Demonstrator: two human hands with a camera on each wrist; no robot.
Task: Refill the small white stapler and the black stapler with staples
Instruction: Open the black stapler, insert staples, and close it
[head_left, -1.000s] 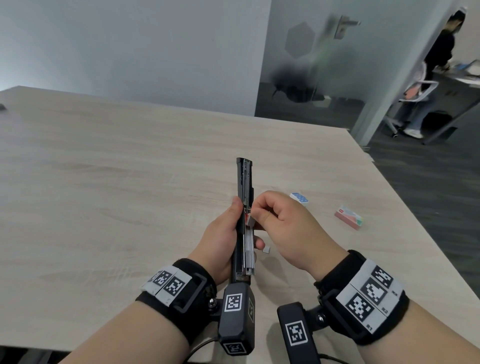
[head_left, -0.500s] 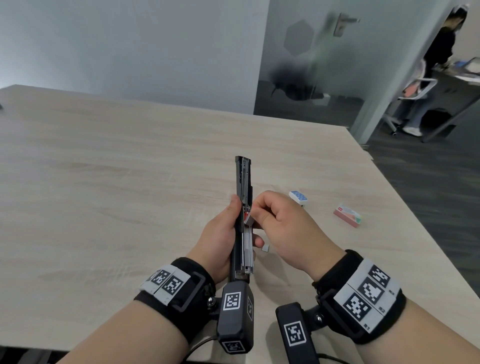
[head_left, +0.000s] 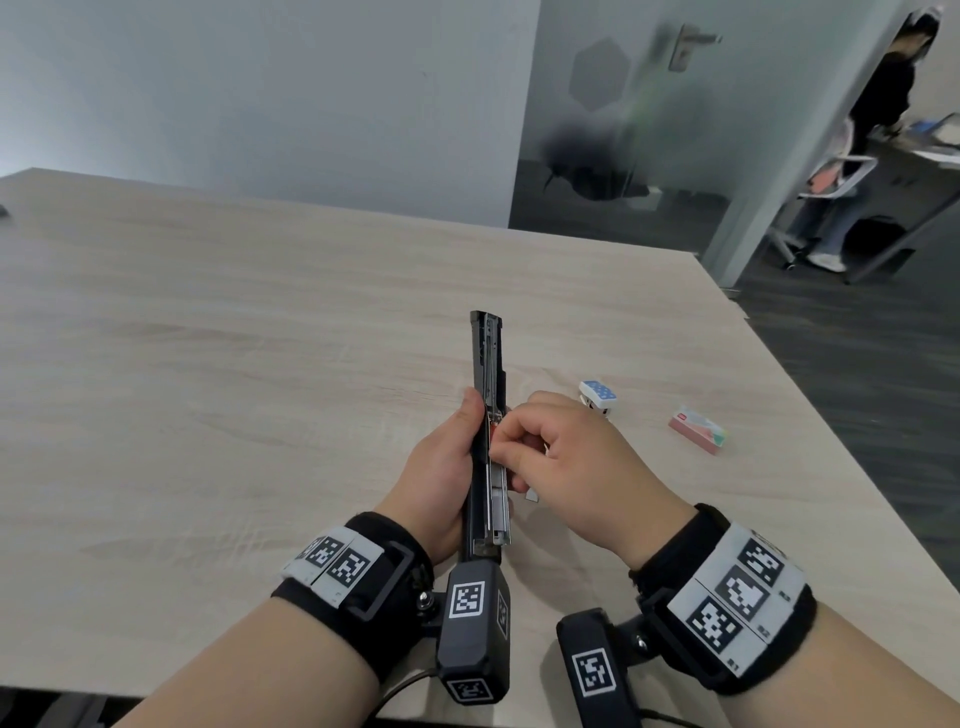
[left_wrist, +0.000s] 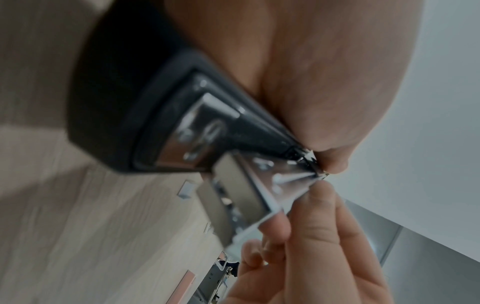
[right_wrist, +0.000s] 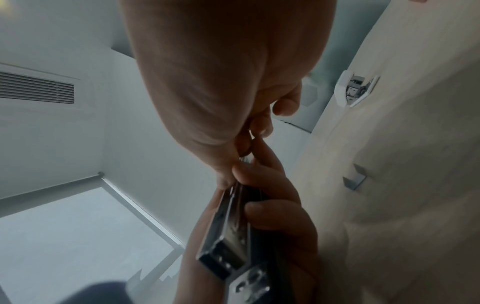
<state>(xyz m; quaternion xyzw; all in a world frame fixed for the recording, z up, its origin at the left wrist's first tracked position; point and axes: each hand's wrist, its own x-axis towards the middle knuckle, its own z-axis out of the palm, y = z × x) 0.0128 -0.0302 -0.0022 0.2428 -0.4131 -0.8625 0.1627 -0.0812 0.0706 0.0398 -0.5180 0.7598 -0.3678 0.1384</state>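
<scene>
Here, near the bench's (head_left: 208, 415) front edge, the left hand (head_left: 441, 467) wraps the black stapler (head_left: 488, 364), opened out flat, thumb on its left flank and fingers curled round from beneath. The stapler's long axis runs straight away from the person, hinge end nearest, open top reaching toward the far edge. From the right, the right hand (head_left: 571, 457) closes in at mid-length, fingers (left_wrist: 319, 203) bunched in a pinch at the steel channel's (left_wrist: 259, 185) edge, beside a red part inside. Whether they hold a strip of staples or only the pusher cannot be told; the wrist views are blurred there.

The move ahead appears to turn on that line: anything loaded must lie along the channel, and the right hand, directly beside the rail, is placed to do it while the left steadies.

A short loose strip of staples (head_left: 532, 496) lies on the bench just under the right hand. Farther toward the right edge sits the white stapler (head_left: 598, 396), open and apart from both hands, and beyond it a pink staple box (head_left: 698, 430). In the background, behind a glass door (head_left: 649, 130), a person stands at a desk.
</scene>
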